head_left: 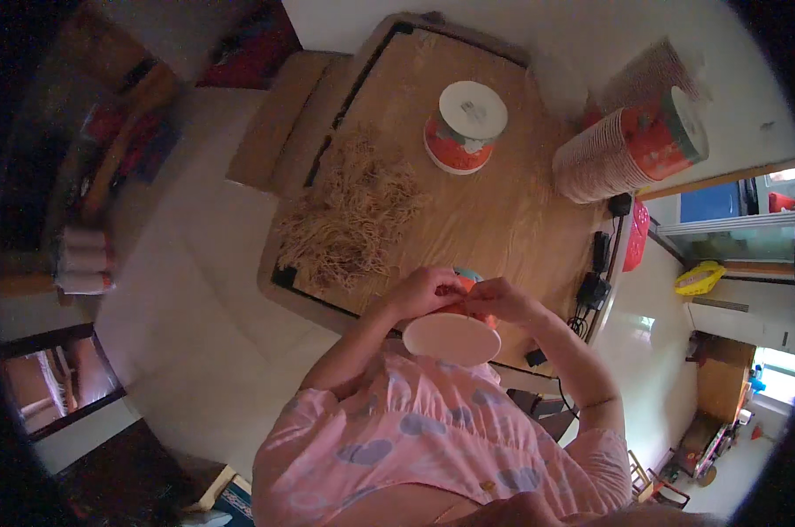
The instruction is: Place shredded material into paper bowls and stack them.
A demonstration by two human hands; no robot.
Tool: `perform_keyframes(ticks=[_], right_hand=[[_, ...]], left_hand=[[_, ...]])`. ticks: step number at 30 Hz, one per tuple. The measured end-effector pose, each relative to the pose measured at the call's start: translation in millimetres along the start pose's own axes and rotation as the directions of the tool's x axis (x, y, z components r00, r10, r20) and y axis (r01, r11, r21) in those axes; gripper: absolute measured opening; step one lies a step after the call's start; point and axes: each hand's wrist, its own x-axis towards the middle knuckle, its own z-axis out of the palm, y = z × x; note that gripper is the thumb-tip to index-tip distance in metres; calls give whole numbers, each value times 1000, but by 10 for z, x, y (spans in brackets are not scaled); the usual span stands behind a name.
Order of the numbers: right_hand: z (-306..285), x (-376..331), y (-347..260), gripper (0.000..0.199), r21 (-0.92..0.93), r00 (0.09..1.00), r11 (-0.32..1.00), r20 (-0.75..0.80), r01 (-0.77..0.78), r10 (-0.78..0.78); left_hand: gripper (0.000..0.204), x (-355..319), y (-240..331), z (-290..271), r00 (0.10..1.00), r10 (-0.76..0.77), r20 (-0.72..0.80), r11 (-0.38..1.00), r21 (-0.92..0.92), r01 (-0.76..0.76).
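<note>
At the near table edge (309,294), I see my left hand (424,294) and right hand (503,301) closed round one bowl (452,338), tilted, base toward me, equally close.

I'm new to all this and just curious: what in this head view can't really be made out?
- Paper cup: its mouth and inside, hidden by left hand and right hand.
- Fingertips: what they pinch is too small.
- Stack of cups: count blurred.
- Straw-like pile: its material is unclear.
</note>
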Motion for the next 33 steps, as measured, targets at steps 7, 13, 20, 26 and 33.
perform_keyframes(ticks=[7, 13, 20, 26, 33], right_hand=[[-5, 6, -30, 12, -85, 999, 996, -24, 39, -41], [-2, -73, -130, 16, -117, 998, 993, -69, -17, 9], [-31, -91, -115, 20, -164, 1000, 986, -10, -19, 18], [-30, -62, 81, 16, 83, 996, 994, -39, -74, 77], [-27, -52, 97, 16, -44, 998, 999, -53, -23, 21]], left_hand=[[15, 32, -28, 50, 998, -13, -54, 1000, -27, 12], [11, 62, 108, 31, 995, -39, -87, 999, -1, 39], [9, 58, 69, 74, 990, 25, -137, 999, 26, -22], [8, 33, 80, 89, 992, -76, -99, 997, 21, 78], [9, 23, 87, 90, 992, -72, -104, 997, -7, 71]])
